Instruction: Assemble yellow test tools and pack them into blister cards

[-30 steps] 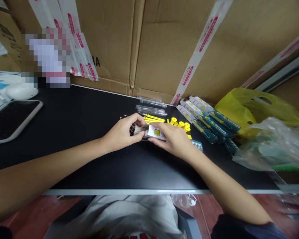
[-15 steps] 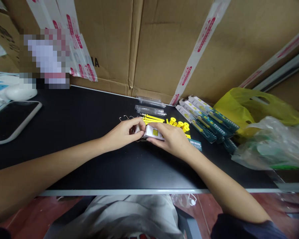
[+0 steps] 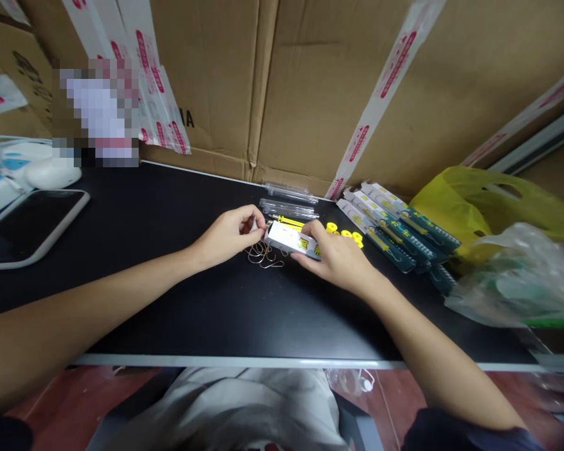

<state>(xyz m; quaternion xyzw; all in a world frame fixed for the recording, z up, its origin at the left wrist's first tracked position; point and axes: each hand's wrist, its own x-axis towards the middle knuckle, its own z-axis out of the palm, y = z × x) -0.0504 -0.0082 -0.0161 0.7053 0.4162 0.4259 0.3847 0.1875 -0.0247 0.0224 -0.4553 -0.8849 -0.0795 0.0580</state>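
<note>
As I look in from the left edge: a phone [image 3: 32, 225] with a dark screen lies at middle left, a white rounded device [image 3: 51, 174] just above it, both well apart from my work.
Left hand: near the centre, my left hand [image 3: 230, 235] has its thumb and fingers bent in, tips drawn close together at the box's near-left end; a bit of white shows among them, but I cannot tell whether I grip a flap.
Wire hooks: a loose cluster of metal hooks [image 3: 263, 255] lies on the black table [image 3: 192, 313], just below those fingertips.
White box: at the centre, the slim box [image 3: 284, 235] slants down to the right; whether its left end is open, I cannot make out.
Just changed: more of the box's long side shows than a second ago, and the hooks are less covered; I judge the work now centres on that left end.
Behind it: yellow rods [image 3: 291, 223], then clear plastic tubes [image 3: 289, 208] further up.
Right hand: right of centre, my right hand [image 3: 341, 257] pinches the box between thumb and fingers.
Right side: yellow caps [image 3: 357, 237], teal-and-white cartons [image 3: 402, 219], a yellow bag [image 3: 444, 203].
</note>
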